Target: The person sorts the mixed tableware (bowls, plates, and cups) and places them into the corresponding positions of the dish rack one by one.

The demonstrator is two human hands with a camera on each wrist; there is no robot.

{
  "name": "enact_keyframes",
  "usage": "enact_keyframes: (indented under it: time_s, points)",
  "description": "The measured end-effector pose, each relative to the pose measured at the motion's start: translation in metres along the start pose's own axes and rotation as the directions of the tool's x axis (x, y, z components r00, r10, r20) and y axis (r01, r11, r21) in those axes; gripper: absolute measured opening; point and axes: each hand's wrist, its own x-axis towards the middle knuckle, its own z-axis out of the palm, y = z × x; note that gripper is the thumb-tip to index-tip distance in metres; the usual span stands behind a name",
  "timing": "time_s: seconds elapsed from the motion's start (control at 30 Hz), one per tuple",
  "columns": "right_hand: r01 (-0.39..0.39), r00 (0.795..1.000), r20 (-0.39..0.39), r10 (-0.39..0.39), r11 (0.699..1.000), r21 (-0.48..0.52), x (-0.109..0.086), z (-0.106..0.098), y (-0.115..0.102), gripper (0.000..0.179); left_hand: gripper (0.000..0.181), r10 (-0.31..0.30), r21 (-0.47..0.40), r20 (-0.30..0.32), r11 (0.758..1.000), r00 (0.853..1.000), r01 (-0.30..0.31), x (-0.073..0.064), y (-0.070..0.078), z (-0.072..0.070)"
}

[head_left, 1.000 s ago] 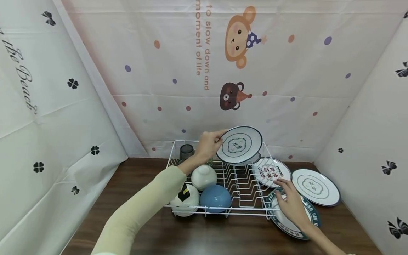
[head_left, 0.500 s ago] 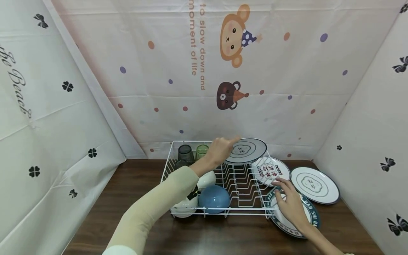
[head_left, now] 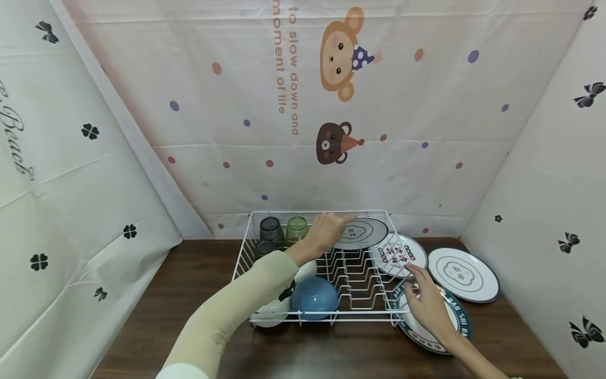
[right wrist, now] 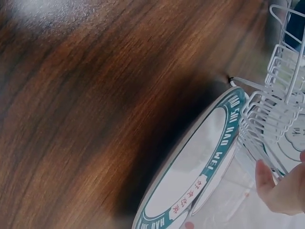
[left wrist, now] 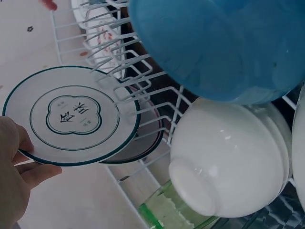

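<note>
My left hand [head_left: 326,231] pinches the edge of a white plate [head_left: 362,234] with a dark green rim and a printed emblem, at the back of a white wire dish rack [head_left: 360,312]. In the left wrist view, thumb and fingers hold this plate [left wrist: 74,117] by its rim, and its far edge overlaps the rack's wires. A second dark-rimmed plate [left wrist: 153,138] stands in the rack right behind it. My right hand [head_left: 428,308], fingers relaxed and spread, hovers over a plate with a wide green lettered rim [head_left: 461,318] at the rack's right side.
In the rack's left half sit an upturned blue bowl [head_left: 314,299], white bowls [head_left: 270,316], a dark glass [head_left: 271,230] and a green glass [head_left: 297,226]. A red-patterned plate [head_left: 412,252] and a dark-rimmed plate [head_left: 464,276] lie right of the rack. Printed cloth [head_left: 236,105] hangs behind.
My left hand has brought the plate down from above the rack into its back part, moving slightly right, and the plate looks more upright. The right hand stays about where it was.
</note>
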Motion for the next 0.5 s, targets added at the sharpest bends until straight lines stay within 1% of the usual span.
enact_keyframes:
  time_s: [0.13, 0.2, 0.27, 0.4, 0.5]
  points:
    - [0.006, 1.000, 0.022, -0.006, 1.000, -0.022, 0.000, 0.000, 0.001, 0.050, 0.054, 0.014, -0.003, 0.010, 1.000, 1.000, -0.014, -0.003, 0.002, 0.007]
    - [0.012, 0.999, 0.049, -0.010, 0.999, -0.033, 0.000, -0.001, 0.000, 0.052, 0.053, 0.016, 0.005, 0.018, 1.000, 1.000, -0.016, -0.004, 0.002, 0.008]
    - [0.021, 0.996, 0.086, -0.017, 0.999, -0.042, 0.000, -0.003, 0.000, 0.055, 0.055, 0.018, 0.037, 0.033, 0.999, 0.999, -0.019, -0.005, 0.003, 0.010]
    - [0.051, 0.979, 0.200, -0.038, 0.997, -0.060, 0.007, -0.009, -0.001, 0.064, 0.057, 0.035, 0.103, 0.049, 0.994, 0.998, -0.040, -0.005, 0.005, 0.014]
    - [0.069, 0.961, 0.275, -0.044, 0.994, -0.080, 0.021, -0.011, 0.002, 0.069, 0.058, 0.037, 0.107, 0.067, 0.993, 0.997, -0.044, -0.004, 0.005, 0.015]
